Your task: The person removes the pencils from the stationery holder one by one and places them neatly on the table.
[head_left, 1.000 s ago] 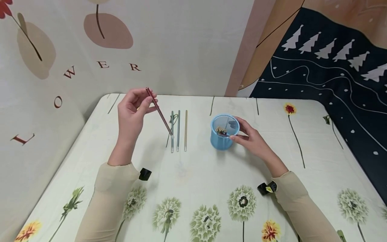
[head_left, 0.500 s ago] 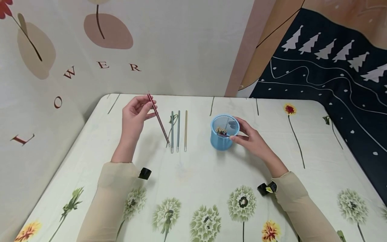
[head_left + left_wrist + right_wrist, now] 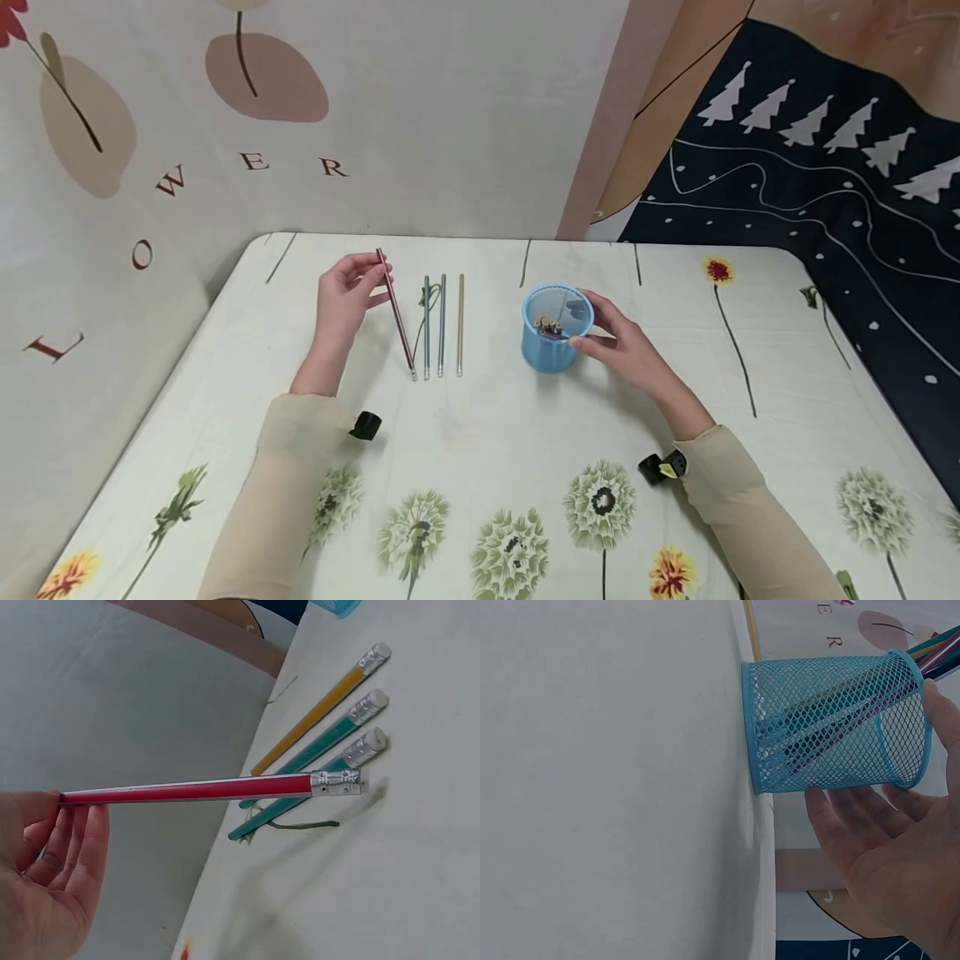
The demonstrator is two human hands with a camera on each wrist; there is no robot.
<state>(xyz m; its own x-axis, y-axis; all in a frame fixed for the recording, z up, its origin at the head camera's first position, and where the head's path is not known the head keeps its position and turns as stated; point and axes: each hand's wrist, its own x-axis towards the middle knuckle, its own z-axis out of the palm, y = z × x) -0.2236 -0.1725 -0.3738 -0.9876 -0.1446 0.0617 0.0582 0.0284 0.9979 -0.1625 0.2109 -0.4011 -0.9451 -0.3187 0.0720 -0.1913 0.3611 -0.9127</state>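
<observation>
A red pencil (image 3: 217,789) is pinched near its far end by my left hand (image 3: 347,293), between thumb and fingertips. Its white eraser end points toward me, just left of three pencils lying side by side: two green pencils (image 3: 442,325) and a yellow pencil (image 3: 461,325). In the left wrist view the red pencil looks raised above the cloth at its held end; whether the eraser touches the cloth I cannot tell. My right hand (image 3: 626,346) holds the rim and side of a blue mesh pencil cup (image 3: 832,724), which stands upright. Several pencils (image 3: 941,652) lean inside it.
A white flower-printed cloth (image 3: 480,433) covers the table. Printed fabric (image 3: 450,117) rises behind its back edge, with dark tree-patterned fabric (image 3: 810,167) at the right. Black wrist cameras sit at both cuffs.
My left hand has come down and slightly right with the red pencil, whose eraser end swung toward me and left, out from over the green pencils. The right hand and cup stayed put.
</observation>
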